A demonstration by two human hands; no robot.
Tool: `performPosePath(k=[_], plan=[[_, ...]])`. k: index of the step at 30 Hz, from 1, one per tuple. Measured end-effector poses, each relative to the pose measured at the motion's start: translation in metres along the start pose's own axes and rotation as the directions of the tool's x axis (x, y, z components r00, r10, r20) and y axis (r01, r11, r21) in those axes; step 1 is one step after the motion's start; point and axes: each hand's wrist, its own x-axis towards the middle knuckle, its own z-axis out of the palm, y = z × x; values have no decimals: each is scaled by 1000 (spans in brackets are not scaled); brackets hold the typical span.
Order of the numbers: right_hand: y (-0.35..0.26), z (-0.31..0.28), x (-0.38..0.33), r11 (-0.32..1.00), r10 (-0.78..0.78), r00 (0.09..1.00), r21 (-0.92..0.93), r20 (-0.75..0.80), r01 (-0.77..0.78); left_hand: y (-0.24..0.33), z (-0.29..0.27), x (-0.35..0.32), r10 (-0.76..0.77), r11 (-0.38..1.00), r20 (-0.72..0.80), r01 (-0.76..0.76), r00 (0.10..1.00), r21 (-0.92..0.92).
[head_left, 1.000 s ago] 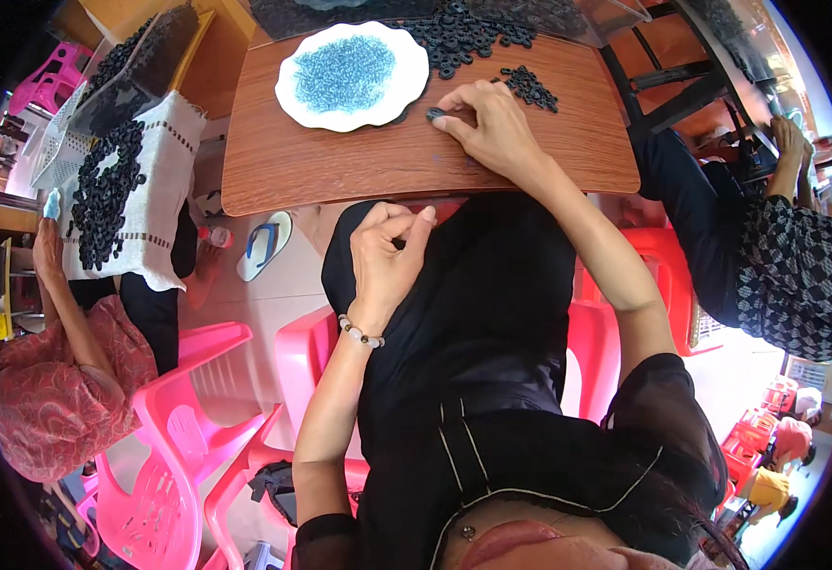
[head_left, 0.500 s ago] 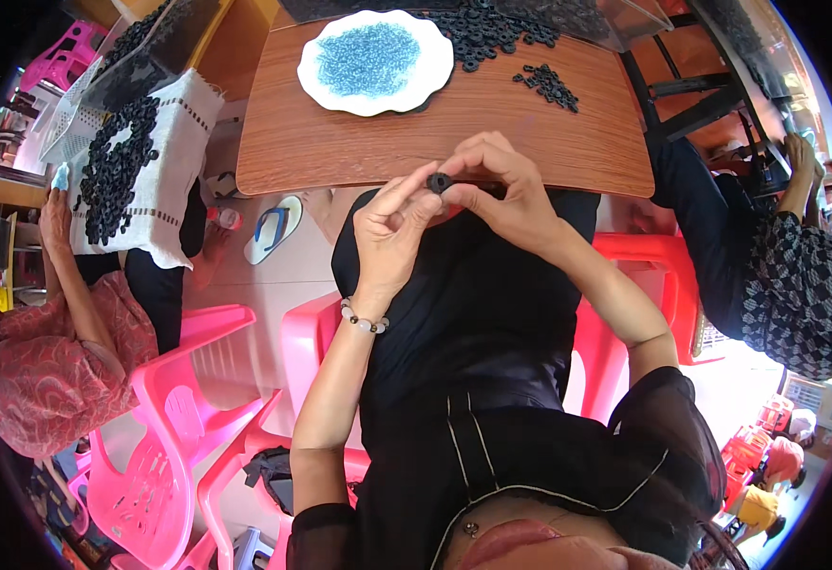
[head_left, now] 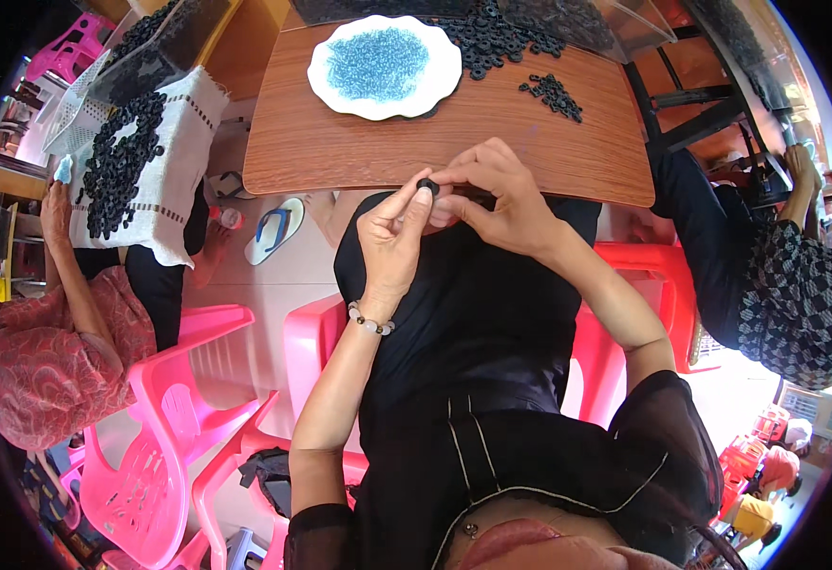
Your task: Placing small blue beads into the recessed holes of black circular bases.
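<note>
Right now, both hands: meet just off the near edge of the table, over the lap, pinching one small part between them.
Left hand (head_left: 392, 237): fingers drawn together, thumb and forefinger closed on the small black ring (head_left: 426, 186) at its 1 o'clock; a bead bracelet (head_left: 370, 323) sits on the wrist.
Right hand (head_left: 494, 198): curled, fingertips closed against the same ring from its 9 o'clock side; whether it also holds a second tiny piece I cannot tell.
Black ring: held in the air between the two sets of fingertips, not touching the wooden table (head_left: 340, 142).
Doing it well: I judge a light, steady pinch is best, with the ring's hole kept turned toward the working fingers and the hands kept close over the lap or table edge, so a slip drops the part somewhere it can be found.
Small heap of rings (head_left: 553, 93): on the table at 1 o'clock from the hands, well apart.
White plate (head_left: 335, 95): at 11 o'clock, filled with blue beads (head_left: 378, 63); a larger pile of black rings (head_left: 497, 38) lies beyond it.
Risk: I judge the ring small enough to twist or spring out if squeezed unevenly.
Neighbours: a person at 9 o'clock works over a cloth (head_left: 183, 142) spread with more rings; another sits at 3 o'clock.
</note>
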Motion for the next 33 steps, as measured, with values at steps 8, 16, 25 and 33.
performPosePath(k=[8, 16, 25, 33], plan=[[35, -10, 63, 981, 194, 981, -24, -8, -195, 2, -8, 4, -7, 999, -113, 2, 994, -38], [76, 10, 102, 973, 185, 979, -158, 88, -170, -1, -5, 6, 37, 999, -105, -36, 994, 10], [77, 18, 111, 944, 223, 967, -273, 121, -184, -2, -7, 7, 35, 999, -104, -33, 994, 27], [80, 18, 110, 931, 252, 961, -301, 116, -208, -3, -5, 7, 32, 999, -113, -33, 993, -9]])
